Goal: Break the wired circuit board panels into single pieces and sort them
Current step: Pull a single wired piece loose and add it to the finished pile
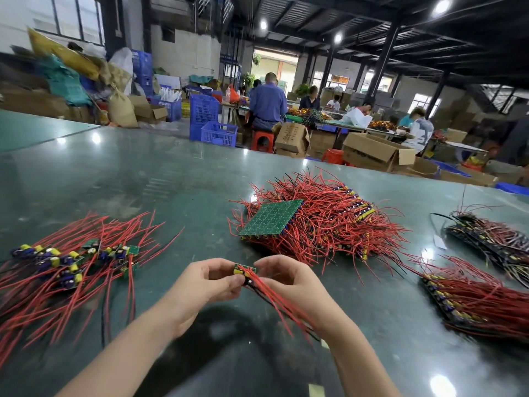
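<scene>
- I hold a small strip of circuit board (244,270) between both hands, above the green table (143,179) and just in front of me.
- My left hand (209,283) has its fingers curled round the strip's left end, thumb on the near side.
- My right hand (282,277) pinches the strip's right end, fingers curled over the top.
- The strip sits in the narrow gap between my two hands, its green face and a yellow part showing toward the far side.
- Its red wires (274,299) trail from the strip toward me, running under and across my right wrist.
- Beyond the strip, farther up the table, lies the big pile of wired panels (329,224), with one green panel (270,217) lying face down on the pile's left side.
- Left of the strip, well apart, is the heap of single pieces (71,262), their red leads fanned out on the table.
- Right of the strip, well apart, lies a row of joined boards (469,299) with red wires.
- Beyond that row, near the table's right edge, is a darker bundle of boards (492,242).
</scene>
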The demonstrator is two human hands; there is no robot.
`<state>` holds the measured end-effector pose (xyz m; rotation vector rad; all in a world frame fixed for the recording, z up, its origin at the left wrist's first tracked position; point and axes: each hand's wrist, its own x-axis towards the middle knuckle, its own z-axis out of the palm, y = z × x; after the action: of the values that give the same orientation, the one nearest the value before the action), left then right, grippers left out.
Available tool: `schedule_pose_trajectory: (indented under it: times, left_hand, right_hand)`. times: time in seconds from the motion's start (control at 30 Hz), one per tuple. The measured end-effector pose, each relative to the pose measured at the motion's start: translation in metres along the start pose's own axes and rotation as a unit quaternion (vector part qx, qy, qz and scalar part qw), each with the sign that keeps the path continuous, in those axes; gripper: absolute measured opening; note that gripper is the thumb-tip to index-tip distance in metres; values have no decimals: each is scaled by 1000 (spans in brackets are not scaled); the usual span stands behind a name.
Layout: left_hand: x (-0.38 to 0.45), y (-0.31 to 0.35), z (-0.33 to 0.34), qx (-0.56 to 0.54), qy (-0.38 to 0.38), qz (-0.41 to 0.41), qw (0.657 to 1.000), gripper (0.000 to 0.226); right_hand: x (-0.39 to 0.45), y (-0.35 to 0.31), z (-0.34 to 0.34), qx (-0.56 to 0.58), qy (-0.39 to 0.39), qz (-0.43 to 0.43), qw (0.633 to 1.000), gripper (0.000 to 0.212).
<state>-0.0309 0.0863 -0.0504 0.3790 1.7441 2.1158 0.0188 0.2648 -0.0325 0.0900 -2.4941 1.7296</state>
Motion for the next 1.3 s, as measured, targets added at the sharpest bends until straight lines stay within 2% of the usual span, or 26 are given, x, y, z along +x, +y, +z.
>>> schedule_pose_trajectory:
  times: [0.13, 0.23, 0.37, 0.6, 0.7, 0.87, 1.0, 1.13, 1.23, 1.27, 1.3]
  left_hand:
    - [0, 3, -4, 30, -6, 12, 999, 18]
    - [-2, 5, -6, 96, -31, 44, 994, 19]
    - [-3, 4, -3, 110, -67, 56, 990, 17]
    - [-3, 3, -2, 126, -40, 68, 989, 24]
    - [0, 3, -4, 195, -35, 82, 977, 14]
    - [2, 0, -8, 252, -22, 107, 962, 12]
    - [3, 1, -12, 229, -75, 84, 967, 16]
    - [2, 6, -13, 130, -113, 51, 984, 20]
    - [2, 12, -20, 76, -76, 43, 993, 58]
    - [2, 13, -23, 103, -75, 48, 991, 57]
    - [0, 16, -21, 148, -76, 47, 985, 43]
  right_hand:
    - [-2, 2, -5, -7, -52, 21, 998, 19]
    - [-3, 2, -11, -47, -97, 22, 994, 24]
    - [-3, 0, -5, -88, -56, 0, 995, 18]
    - [-4, 0, 1, -59, -12, -15, 998, 12]
    - [-5, 0, 4, -75, -17, -32, 997, 10]
    - [-7, -4, 5, -98, -41, -55, 993, 17]
    - [-8, -7, 1, -100, -68, -57, 991, 15]
    - [-9, -13, -5, -49, -92, -50, 993, 17]
    - [-10, -14, -18, 49, -39, -42, 997, 18]
    - [-10, -14, -21, 76, -22, -40, 996, 18]
    - [-10, -13, -23, 100, -15, -36, 994, 22]
